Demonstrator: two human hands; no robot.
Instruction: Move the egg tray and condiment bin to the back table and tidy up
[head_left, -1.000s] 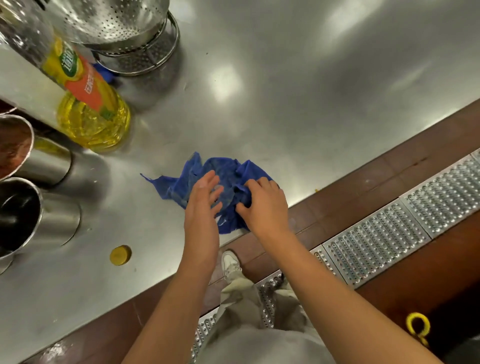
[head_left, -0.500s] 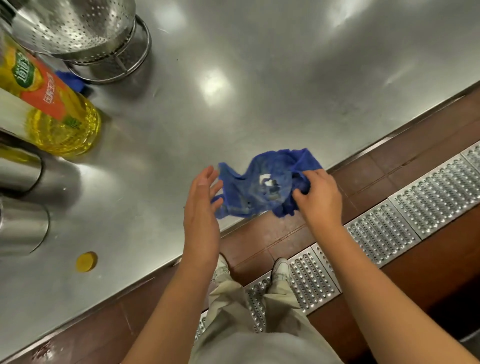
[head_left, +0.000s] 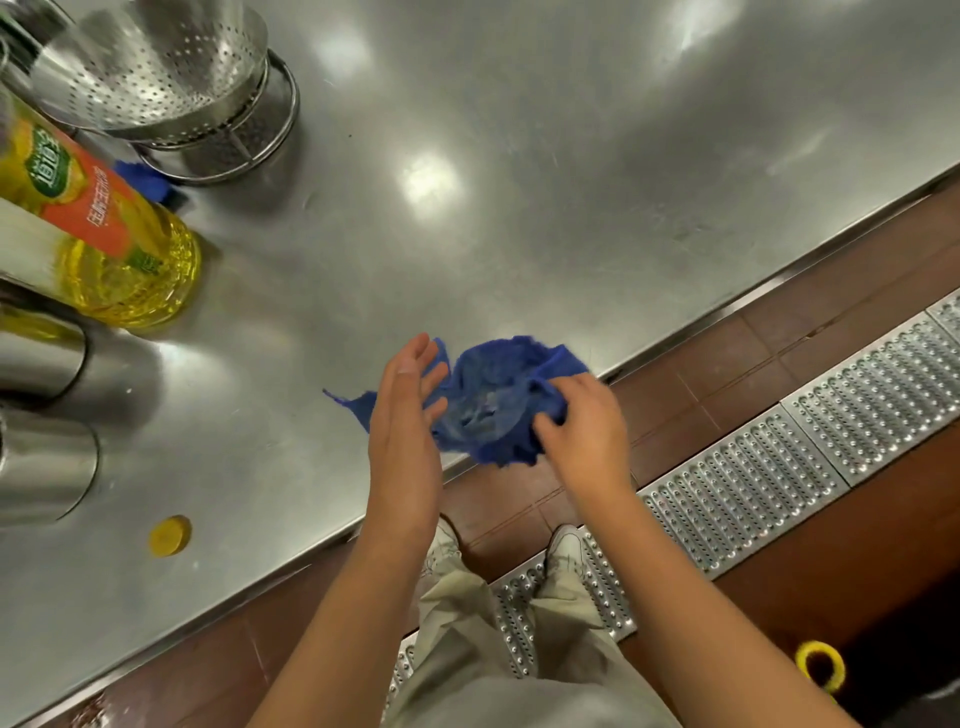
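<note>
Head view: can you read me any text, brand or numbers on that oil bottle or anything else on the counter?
Oil bottle, green round logo on its label: Chinese brand characters, too blurred to quote.
Oil bottle, orange label band: a line of white Chinese characters, too small and blurred to read.
Yellow cap lying on the steel counter: no print visible.
Blue cloth, colander, steel canisters: no text, numbers or signs.
</note>
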